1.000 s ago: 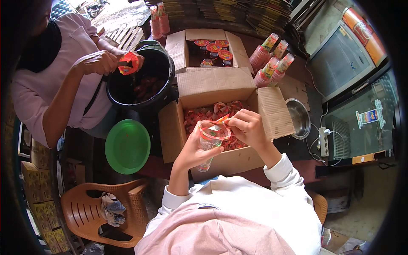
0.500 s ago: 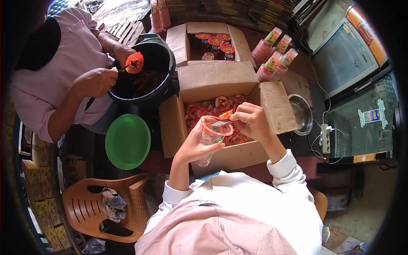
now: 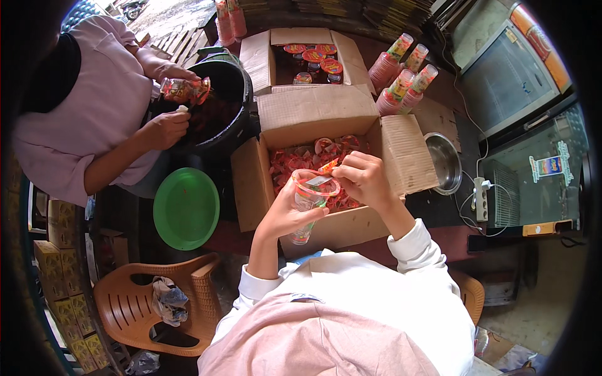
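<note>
My left hand (image 3: pixel 281 212) is wrapped round a clear plastic cup (image 3: pixel 308 202) with a red rim and coloured print, held tilted over the near edge of an open cardboard box. At the cup's mouth, my right hand (image 3: pixel 364 177) pinches a small red-and-orange packet (image 3: pixel 327 166). A whitish flat piece (image 3: pixel 318 180) shows by the rim beneath it; whether the two are joined I cannot tell. Behind my hands, the cardboard box (image 3: pixel 323 116) holds a heap of similar small red packets (image 3: pixel 290 164).
A co-worker's hands (image 3: pixel 166 128) hold a printed cup over a black bucket (image 3: pixel 248 94). A green basin (image 3: pixel 187 238) lies nearby. Behind stands a carton (image 3: pixel 256 59) of red-lidded cups. Stacked cups (image 3: pixel 396 94), a metal bowl (image 3: pixel 444 164) and a power strip (image 3: pixel 481 203) are at right.
My hands keep their hold on the cup and packet, with only a slight shift. The co-worker has turned the printed cup onto its side, and their lower hand has moved right.
</note>
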`<state>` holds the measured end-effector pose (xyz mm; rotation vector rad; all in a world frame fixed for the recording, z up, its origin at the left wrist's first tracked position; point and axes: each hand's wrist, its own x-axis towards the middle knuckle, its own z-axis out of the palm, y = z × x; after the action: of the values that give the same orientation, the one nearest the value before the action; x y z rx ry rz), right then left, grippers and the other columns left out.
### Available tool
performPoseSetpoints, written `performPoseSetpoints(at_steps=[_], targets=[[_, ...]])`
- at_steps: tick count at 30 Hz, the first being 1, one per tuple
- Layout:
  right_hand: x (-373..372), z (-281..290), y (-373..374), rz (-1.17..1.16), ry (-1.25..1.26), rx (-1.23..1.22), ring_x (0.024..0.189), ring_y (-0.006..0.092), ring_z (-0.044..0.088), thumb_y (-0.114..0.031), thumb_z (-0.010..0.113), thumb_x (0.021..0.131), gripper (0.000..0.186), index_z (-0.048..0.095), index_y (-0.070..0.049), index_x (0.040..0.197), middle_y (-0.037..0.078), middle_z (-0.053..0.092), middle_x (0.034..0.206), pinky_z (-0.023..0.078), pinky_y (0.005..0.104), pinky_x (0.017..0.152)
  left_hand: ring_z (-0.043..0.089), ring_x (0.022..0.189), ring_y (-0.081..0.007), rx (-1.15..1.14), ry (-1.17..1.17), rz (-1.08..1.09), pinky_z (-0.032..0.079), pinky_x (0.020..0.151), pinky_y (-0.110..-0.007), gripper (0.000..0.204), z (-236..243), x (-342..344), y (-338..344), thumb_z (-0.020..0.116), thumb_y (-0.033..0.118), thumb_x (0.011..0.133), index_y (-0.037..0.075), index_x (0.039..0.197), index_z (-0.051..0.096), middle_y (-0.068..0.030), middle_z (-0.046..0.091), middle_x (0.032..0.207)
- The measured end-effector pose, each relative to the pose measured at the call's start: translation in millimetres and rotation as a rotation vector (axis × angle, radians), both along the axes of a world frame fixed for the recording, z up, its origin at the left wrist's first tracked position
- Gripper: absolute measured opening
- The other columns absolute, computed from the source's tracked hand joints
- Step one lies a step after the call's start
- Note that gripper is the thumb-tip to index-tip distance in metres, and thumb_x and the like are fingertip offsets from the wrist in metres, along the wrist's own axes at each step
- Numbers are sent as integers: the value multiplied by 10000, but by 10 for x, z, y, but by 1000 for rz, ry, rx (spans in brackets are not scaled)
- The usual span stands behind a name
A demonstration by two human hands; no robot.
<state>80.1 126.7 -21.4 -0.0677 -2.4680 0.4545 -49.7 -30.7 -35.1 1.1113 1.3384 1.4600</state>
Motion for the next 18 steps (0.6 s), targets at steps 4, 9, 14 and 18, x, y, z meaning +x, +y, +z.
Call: performPoseSetpoints(at_steps=[4,9,14,18], targets=[[-5,-42,-2,3,31,-41,626,195,544,-29,676,582,171,609,-74,733,25,530,657,471,316,544,527,917,-121,-6,-48,-8,446,796,-273,555,-36,-6,2,734,141,665,18,1123,446,-61,518,1017],[-9,-49,-3,12,11,-77,633,196,550,-36,684,575,173,608,-78,725,23,539,663,470,315,542,528,914,-120,-28,-34,-29,448,788,-273,556,-41,-13,17,731,136,669,18,1128,440,-62,521,1017],[6,28,46,40,-46,-68,639,194,550,-56,695,577,165,601,-83,710,15,543,668,468,314,540,524,913,-119,-26,-36,-40,448,781,-269,564,-50,-26,14,729,125,668,19,1135,431,-64,517,1028],[23,68,87,48,-22,-20,579,205,531,28,683,604,161,612,-65,713,42,529,620,438,309,504,521,902,-114,-42,-91,-53,449,773,-269,569,-29,-35,22,722,115,668,17,1142,423,-66,507,1029]])
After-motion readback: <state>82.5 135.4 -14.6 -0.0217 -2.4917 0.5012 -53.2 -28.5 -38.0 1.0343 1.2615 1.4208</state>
